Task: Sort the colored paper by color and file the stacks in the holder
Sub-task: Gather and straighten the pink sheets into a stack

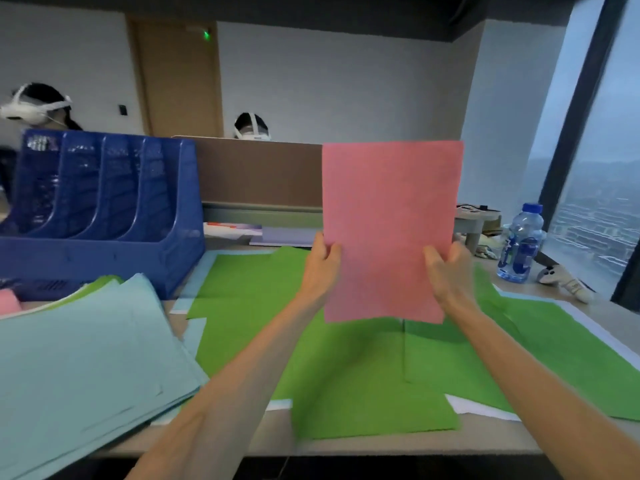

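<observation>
Pale beige bench [502, 439], seen from its front edge. A blue plastic mesh file holder [104, 216] with four upright compartments is placed at the far left. A loosely fanned stack of light-blue paper sheets [86, 358] is laid at the near left, just in front of the holder. Overlapping green paper sheets [346, 393] are spread over the centre and right, with white and pale-blue sheet edges [474, 408] exposed beneath them. A clear plastic water bottle [519, 244] with a blue cap is stood at the far right, well apart from the holder.
</observation>
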